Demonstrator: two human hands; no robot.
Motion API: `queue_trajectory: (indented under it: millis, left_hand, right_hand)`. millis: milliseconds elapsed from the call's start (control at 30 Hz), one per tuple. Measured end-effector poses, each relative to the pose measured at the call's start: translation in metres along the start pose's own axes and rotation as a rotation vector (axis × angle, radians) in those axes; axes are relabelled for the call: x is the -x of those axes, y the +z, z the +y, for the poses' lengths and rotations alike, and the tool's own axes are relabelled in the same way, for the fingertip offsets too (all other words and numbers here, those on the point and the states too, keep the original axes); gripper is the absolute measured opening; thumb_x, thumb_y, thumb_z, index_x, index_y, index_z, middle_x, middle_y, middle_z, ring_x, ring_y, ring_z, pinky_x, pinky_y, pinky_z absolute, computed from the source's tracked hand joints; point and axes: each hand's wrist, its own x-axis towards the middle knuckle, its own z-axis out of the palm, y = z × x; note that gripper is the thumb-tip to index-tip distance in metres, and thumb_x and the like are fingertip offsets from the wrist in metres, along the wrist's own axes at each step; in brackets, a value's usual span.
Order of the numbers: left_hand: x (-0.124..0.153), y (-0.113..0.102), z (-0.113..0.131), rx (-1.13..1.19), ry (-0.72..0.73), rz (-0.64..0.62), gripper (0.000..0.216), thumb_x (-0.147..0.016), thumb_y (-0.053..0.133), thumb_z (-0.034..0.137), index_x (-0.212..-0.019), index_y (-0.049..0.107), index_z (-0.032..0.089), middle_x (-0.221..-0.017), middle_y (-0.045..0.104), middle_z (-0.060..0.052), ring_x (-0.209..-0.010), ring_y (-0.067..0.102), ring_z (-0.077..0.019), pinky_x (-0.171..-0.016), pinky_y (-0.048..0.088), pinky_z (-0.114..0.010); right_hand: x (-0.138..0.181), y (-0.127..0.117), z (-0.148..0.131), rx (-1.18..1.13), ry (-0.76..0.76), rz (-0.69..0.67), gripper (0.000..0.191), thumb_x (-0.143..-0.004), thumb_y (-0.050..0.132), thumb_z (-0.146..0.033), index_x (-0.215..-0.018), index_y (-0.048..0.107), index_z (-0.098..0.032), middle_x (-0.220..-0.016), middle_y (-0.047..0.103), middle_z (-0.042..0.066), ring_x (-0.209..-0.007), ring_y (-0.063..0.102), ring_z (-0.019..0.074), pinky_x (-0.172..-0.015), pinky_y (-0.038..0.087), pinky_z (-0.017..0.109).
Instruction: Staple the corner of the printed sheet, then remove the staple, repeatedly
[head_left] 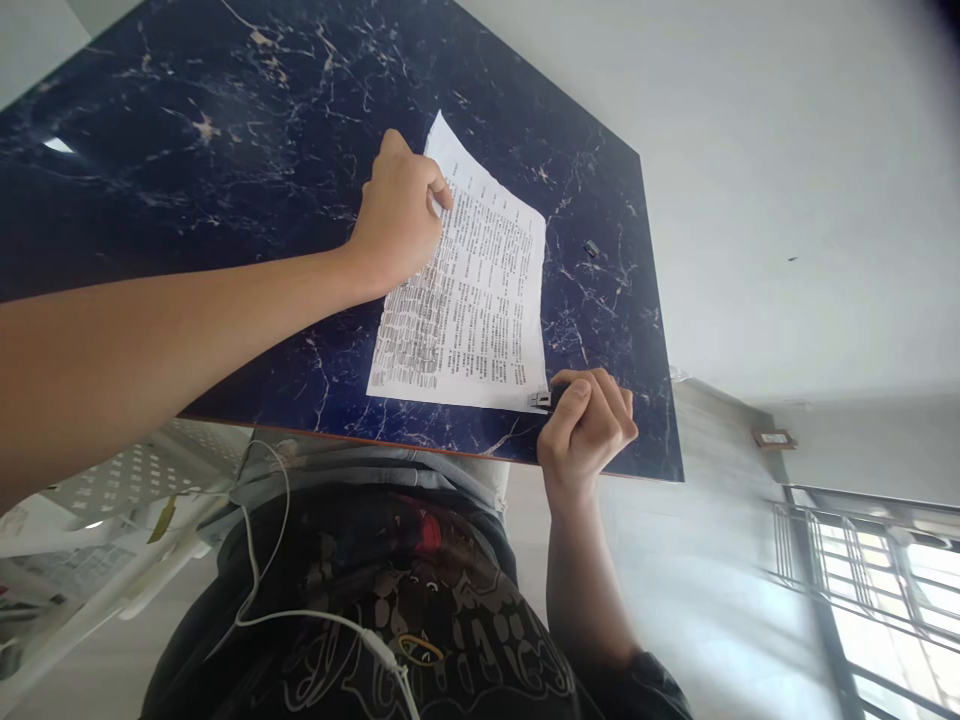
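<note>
A printed paper sheet (pixel 480 290) lies on a dark blue marble-patterned table (pixel 225 150). My left hand (pixel 401 215) rests on the sheet's far left edge with the fingers curled over it, pressing it down. My right hand (pixel 589 420) is at the sheet's near right corner, closed around a small black object (pixel 541 400) with a metal tip that touches that corner. I cannot tell exactly what the object is; it looks like a clip.
A small dark clip-like piece (pixel 591 247) lies on the table to the right of the sheet. My torso in a dark printed shirt with a white cable (pixel 255 560) is against the near table edge. A white perforated object (pixel 150 470) stands left, a barred window (pixel 885 580) lower right.
</note>
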Motion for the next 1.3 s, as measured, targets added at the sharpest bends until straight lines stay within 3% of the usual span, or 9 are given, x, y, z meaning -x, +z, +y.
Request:
queue_trajectory:
  millis: [200, 600, 867, 967, 1033, 1100, 1200, 1300]
  left_hand:
    - [0.0, 0.0, 0.0, 0.002, -0.002, 0.005, 0.035, -0.1, 0.046, 0.005, -0.102, 0.074, 0.024, -0.133, 0.054, -0.01, -0.11, 0.057, -0.017, -0.101, 0.051, -0.04]
    - [0.0, -0.001, 0.0, 0.019, 0.0, -0.015, 0.034, -0.099, 0.047, 0.005, -0.105, 0.076, 0.023, -0.133, 0.053, -0.01, -0.113, 0.056, -0.018, -0.103, 0.049, -0.042]
    - [-0.017, 0.021, -0.025, 0.17, 0.145, 0.141, 0.028, -0.088, 0.059, 0.002, -0.082, 0.074, 0.025, -0.112, 0.054, -0.011, -0.097, 0.054, -0.0229, -0.093, 0.05, -0.05]
    - [-0.019, 0.022, -0.027, 0.166, 0.133, 0.111, 0.029, -0.088, 0.059, 0.0, -0.084, 0.074, 0.024, -0.112, 0.051, -0.011, -0.098, 0.051, -0.0229, -0.095, 0.048, -0.051]
    - [-0.019, 0.022, -0.028, 0.186, 0.154, 0.114, 0.026, -0.09, 0.06, 0.002, -0.083, 0.073, 0.023, -0.112, 0.05, -0.011, -0.097, 0.049, -0.023, -0.098, 0.046, -0.052]
    - [-0.02, 0.022, -0.029, 0.215, 0.192, 0.14, 0.023, -0.092, 0.061, 0.007, -0.082, 0.073, 0.023, -0.111, 0.049, -0.011, -0.096, 0.047, -0.0228, -0.101, 0.046, -0.051]
    - [-0.023, 0.023, -0.034, 0.228, 0.213, 0.166, 0.019, -0.096, 0.063, 0.012, -0.083, 0.074, 0.022, -0.11, 0.049, -0.01, -0.095, 0.047, -0.0218, -0.104, 0.047, -0.049]
    - [-0.026, 0.026, -0.042, 0.222, 0.22, 0.149, 0.016, -0.097, 0.064, 0.014, -0.086, 0.075, 0.02, -0.109, 0.049, -0.01, -0.095, 0.048, -0.0211, -0.106, 0.047, -0.049]
  right_hand:
    - [-0.002, -0.001, -0.005, 0.002, -0.039, 0.031, 0.044, -0.111, 0.032, -0.026, -0.082, 0.064, -0.025, -0.076, 0.07, 0.007, -0.069, 0.061, 0.0234, -0.076, 0.042, 0.046]
    - [0.001, 0.001, -0.004, 0.086, -0.098, -0.058, 0.035, -0.108, 0.038, -0.021, -0.085, 0.064, -0.024, -0.083, 0.072, 0.008, -0.074, 0.061, 0.0237, -0.079, 0.039, 0.046]
    - [-0.001, 0.003, -0.007, 0.249, -0.173, -0.102, 0.032, -0.108, 0.042, -0.021, -0.086, 0.065, -0.022, -0.081, 0.07, 0.004, -0.074, 0.057, 0.0218, -0.077, 0.036, 0.042]
    - [-0.001, 0.0, -0.011, 0.301, -0.222, -0.188, 0.025, -0.109, 0.046, -0.023, -0.104, 0.071, -0.02, -0.106, 0.077, 0.009, -0.092, 0.063, 0.0264, -0.082, 0.038, 0.043]
    - [-0.002, -0.001, -0.014, 0.315, -0.267, -0.243, 0.027, -0.109, 0.047, -0.023, -0.12, 0.07, -0.016, -0.127, 0.075, 0.014, -0.105, 0.063, 0.0294, -0.085, 0.04, 0.044]
    - [-0.002, -0.002, -0.014, 0.333, -0.311, -0.288, 0.03, -0.109, 0.046, -0.023, -0.126, 0.068, -0.012, -0.134, 0.073, 0.018, -0.107, 0.063, 0.0303, -0.086, 0.04, 0.044]
    - [-0.001, -0.003, -0.011, 0.317, -0.32, -0.291, 0.024, -0.11, 0.046, -0.025, -0.116, 0.068, -0.016, -0.121, 0.075, 0.014, -0.095, 0.062, 0.0274, -0.083, 0.039, 0.043]
    - [0.0, -0.008, -0.004, 0.24, -0.254, -0.21, 0.024, -0.112, 0.044, -0.03, -0.101, 0.064, -0.021, -0.098, 0.071, 0.01, -0.084, 0.055, 0.0251, -0.079, 0.038, 0.042]
